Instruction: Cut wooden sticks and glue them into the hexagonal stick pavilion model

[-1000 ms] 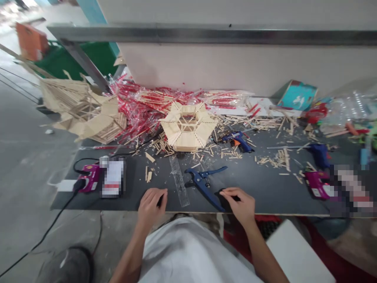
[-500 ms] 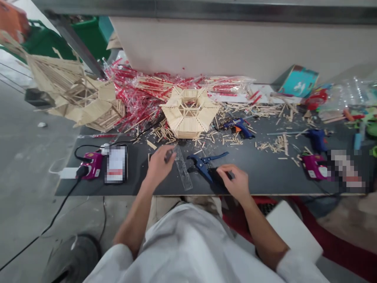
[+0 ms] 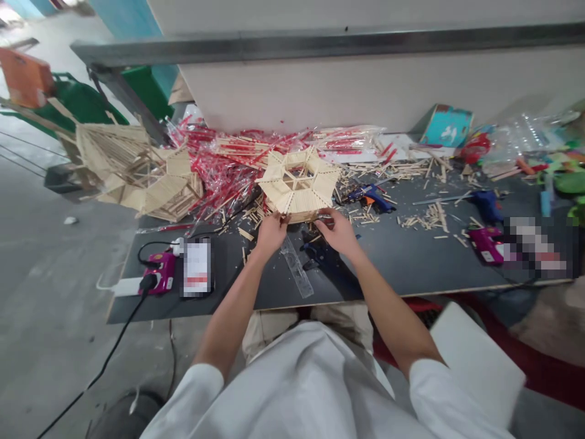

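Observation:
A hexagonal model of pale wooden sticks (image 3: 299,183) stands on the dark tabletop (image 3: 402,259). My left hand (image 3: 270,232) reaches up to its near left edge, fingers pinched on the lower rim. My right hand (image 3: 337,230) touches its near right edge, fingers curled on the base. A clear ruler (image 3: 298,274) and blue cutting pliers (image 3: 320,253) lie just below my hands.
Red-wrapped stick packets (image 3: 228,158) are piled behind the model. A larger stick structure (image 3: 137,174) sits at the left. Blue glue guns (image 3: 372,196), scattered stick offcuts, a purple charger (image 3: 158,280) with cable, and a teal box (image 3: 445,127) lie around.
Both hands have moved forward from the table's near edge to the stick model. The left hand left the ruler; the right hand left the pliers.

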`<state>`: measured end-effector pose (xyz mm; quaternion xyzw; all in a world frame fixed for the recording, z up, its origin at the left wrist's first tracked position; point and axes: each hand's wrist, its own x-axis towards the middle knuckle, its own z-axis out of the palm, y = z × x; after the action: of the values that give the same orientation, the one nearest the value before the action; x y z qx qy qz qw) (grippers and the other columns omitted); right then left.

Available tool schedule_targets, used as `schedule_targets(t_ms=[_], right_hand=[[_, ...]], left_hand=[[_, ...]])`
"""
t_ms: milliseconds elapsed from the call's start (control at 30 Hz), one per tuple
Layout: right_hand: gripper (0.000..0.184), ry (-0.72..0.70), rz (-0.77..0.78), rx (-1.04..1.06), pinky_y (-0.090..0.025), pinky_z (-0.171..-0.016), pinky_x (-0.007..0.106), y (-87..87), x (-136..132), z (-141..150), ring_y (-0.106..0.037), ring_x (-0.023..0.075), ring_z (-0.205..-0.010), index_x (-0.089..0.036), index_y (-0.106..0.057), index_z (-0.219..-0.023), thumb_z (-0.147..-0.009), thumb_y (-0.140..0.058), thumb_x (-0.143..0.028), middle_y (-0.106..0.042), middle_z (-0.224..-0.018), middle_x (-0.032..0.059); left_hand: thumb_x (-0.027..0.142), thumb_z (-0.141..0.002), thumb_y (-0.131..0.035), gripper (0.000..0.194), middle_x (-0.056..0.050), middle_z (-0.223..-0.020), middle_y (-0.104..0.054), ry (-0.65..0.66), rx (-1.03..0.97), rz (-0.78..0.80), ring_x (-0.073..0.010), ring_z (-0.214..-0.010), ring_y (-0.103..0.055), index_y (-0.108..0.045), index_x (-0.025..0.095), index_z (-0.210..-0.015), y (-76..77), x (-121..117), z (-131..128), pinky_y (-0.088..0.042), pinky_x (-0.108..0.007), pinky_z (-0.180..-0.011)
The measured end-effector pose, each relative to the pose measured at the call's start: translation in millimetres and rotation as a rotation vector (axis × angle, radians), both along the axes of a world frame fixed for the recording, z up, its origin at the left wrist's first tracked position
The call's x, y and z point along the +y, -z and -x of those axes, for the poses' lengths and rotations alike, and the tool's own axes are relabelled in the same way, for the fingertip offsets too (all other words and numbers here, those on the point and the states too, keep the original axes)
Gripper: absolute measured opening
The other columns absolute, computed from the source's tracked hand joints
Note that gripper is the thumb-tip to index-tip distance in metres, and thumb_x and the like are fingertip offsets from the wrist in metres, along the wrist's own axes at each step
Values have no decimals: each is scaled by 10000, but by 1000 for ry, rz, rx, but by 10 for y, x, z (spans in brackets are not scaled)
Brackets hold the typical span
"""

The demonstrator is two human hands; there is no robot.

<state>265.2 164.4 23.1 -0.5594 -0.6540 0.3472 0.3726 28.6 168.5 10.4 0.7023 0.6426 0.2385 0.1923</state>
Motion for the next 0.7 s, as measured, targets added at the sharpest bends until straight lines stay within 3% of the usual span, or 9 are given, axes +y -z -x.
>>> schedule_targets(t_ms=[267,433,600,700], right_hand=[[345,-56,47,9,-644,-780,397,60,-123,-149,-744,238,-921,-223,-717,-1238,-931,-665,-371,-783,-1194,113],[310,-74,39,-17,-639,-767,375,-8,7,-258,-752,220,-883,-219,-722,-1217,-958,-640,-368,-788,-1179,114],[248,-149,0,-76,-616,-773,390,-176,-83,-240,-722,214,-824,-215,-735,-1162,-982,-636,-354,-781,-1080,94],[207,-180,-32,-114,-582,-965,478,-253,-398,-161,-710,264,-1033,-222,-736,-1161,-1000,-634,-302,-761,-1154,106]], left_hand=[[318,-1059,-528,302,-175,-1018,-800,9,118,4,-313,-1008,-768,-754,118,-1066,114,26,19,-566,-387,-942],[315,-1060,-519,307,-181,-1079,-793,-4,135,-6,-318,-1087,-753,-752,126,-1124,148,-6,-7,-567,-418,-991],[290,-1064,-519,302,-190,-1210,-762,-21,139,-18,-322,-1184,-718,-702,125,-1239,-24,-128,5,-566,-428,-1012],[355,-1058,-561,327,-197,-1310,-709,-19,155,-27,-344,-1270,-656,-665,144,-1284,-226,-317,81,-550,-472,-1055]])
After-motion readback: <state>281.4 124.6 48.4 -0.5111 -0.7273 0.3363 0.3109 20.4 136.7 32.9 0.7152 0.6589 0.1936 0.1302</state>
